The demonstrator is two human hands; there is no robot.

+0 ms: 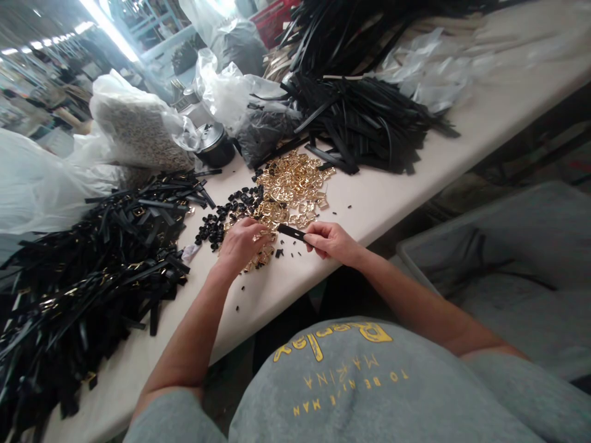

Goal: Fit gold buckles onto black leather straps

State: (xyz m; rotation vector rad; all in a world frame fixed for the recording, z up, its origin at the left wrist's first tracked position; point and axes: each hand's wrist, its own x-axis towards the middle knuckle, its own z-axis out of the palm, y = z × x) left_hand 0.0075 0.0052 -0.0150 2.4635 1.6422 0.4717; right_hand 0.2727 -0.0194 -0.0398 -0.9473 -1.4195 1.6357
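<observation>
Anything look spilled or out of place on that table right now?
Yes, mildly: small black bits lie scattered on the table, some near its front edge, apart from the black pieces heaped beside the gold buckles. They look like strays, though they're too small to identify. Nothing else stands out.

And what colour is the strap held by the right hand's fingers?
Black. The strap shows best in the head view.

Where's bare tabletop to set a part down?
Mostly bare: tabletop beyond the right hand, between the black strap bundle and its front edge. A narrower strip lies between the left forearm and buckled straps. Crowded: around the left hand, with gold buckles and small black pieces.
</observation>
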